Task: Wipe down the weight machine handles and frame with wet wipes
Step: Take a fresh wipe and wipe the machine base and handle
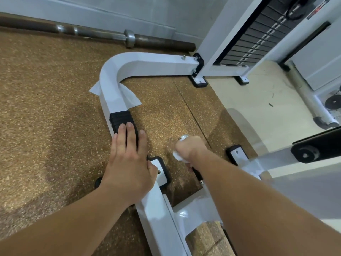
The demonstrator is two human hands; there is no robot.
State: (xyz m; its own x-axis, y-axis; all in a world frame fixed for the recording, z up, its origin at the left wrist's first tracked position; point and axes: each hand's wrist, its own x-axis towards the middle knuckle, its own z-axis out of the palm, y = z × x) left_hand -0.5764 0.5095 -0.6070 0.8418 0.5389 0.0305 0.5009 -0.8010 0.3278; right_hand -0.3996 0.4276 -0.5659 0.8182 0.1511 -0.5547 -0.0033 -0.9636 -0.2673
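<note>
The wet wipe (176,156) sits bunched in the right hand (191,149), low and right of centre, with only a white corner showing out of the closed fist. That hand hangs over bare floor (46,108), apart from the metal. A dark part shows under its wrist, and I cannot tell what it is.

The nearest unwiped surface lies to its left: the white frame tube (140,63). Its long axis runs from the bottom centre up and left, bends at the upper middle, then heads right to the weight stack (258,43). The left hand (129,161) lies flat along this tube, its fingers straight on the ribbed black sleeve (121,120) and its thumb by the black foot plate (161,170).

So the wipe hand is the farther of the 2 from the tube. It probably has to cross leftward, then stroke along the axis.

Above the sleeve, loose white wrap (132,100) flares off the bend and could snag. There is open floor on both sides, and the barbell (92,34) lies well apart along the wall at the upper left.
</note>
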